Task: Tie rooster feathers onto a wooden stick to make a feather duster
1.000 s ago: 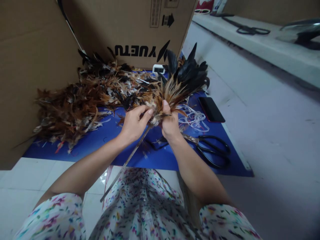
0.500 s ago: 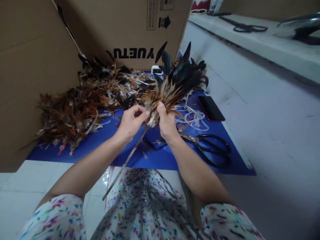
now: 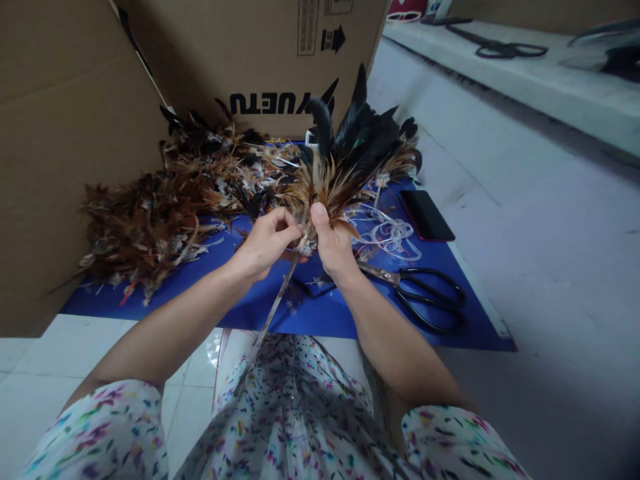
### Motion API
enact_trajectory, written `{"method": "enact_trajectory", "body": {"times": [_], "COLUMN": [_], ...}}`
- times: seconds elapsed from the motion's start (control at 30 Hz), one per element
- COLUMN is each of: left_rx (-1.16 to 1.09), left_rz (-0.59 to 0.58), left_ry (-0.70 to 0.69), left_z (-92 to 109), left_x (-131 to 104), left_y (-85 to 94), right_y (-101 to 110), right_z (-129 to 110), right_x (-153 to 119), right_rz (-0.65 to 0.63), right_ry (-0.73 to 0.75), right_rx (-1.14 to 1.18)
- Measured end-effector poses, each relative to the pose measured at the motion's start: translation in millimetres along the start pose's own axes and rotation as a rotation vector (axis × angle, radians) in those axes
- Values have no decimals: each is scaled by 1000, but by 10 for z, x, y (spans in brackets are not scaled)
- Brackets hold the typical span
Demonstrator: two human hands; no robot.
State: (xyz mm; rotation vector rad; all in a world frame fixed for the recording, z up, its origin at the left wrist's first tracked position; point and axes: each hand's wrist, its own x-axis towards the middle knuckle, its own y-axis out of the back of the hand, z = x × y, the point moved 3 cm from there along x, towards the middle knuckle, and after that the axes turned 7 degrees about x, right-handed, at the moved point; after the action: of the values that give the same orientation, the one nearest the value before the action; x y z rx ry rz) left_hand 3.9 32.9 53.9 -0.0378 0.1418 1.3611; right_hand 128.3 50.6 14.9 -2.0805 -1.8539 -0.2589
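Note:
A feather duster (image 3: pixel 327 180) of brown and dark glossy feathers fans out from a thin stick (image 3: pixel 274 310) that slants down toward my lap. My right hand (image 3: pixel 334 247) is wrapped around the feather base, thumb on top. At the left side of that base, my left hand (image 3: pixel 273 237) pinches with thumb and index finger; whether it has a feather or some binding there is too small to make out. Loose brown feathers (image 3: pixel 150 220) lie heaped to the left on the blue table (image 3: pixel 195 293).
Black-handled scissors (image 3: pixel 430 297), a clear tangled cord (image 3: pixel 393 233) and a dark phone (image 3: pixel 427 215) lie to the right. Cardboard boxes (image 3: pixel 200 53) stand behind and at left. Another pair of scissors (image 3: pixel 500 47) rests on the ledge (image 3: pixel 565 80) by the wall.
The feather duster has turned slightly: its dark feathers point more upward and its stick stands steeper, its lower end now over my lap. Both hands keep their places at the base.

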Motion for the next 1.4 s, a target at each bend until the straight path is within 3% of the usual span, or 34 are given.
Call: {"method": "enact_trajectory", "body": {"times": [0.17,0.37,0.63,0.77,1.0,1.2,1.4], "left_rx": [78,163,-123,-165,-239,-277,-301], "left_rz": [24,34,-21,-147,-317,-358,-358], "left_ry": [-72,-166,126,220,260,358,364], "left_z": [-2,-14,-64,-84,-126,-123,-170], "left_x": [9,18,24,66,162,188,227], "left_y": [-5,-13,-98,-123,-155,-223,-244], "right_y": [-23,-34,-18,-18,-20,40,58], "right_z": [-32,51,62,35,23,84,112], "right_x": [17,31,25,-3,-3,40,73], "right_rz": [-66,-39,11,0,2,47,64], "right_ry": [43,72,40,-60,-184,-173,-173], "right_rx": [-29,-5,63,50,101,25,-28]}}
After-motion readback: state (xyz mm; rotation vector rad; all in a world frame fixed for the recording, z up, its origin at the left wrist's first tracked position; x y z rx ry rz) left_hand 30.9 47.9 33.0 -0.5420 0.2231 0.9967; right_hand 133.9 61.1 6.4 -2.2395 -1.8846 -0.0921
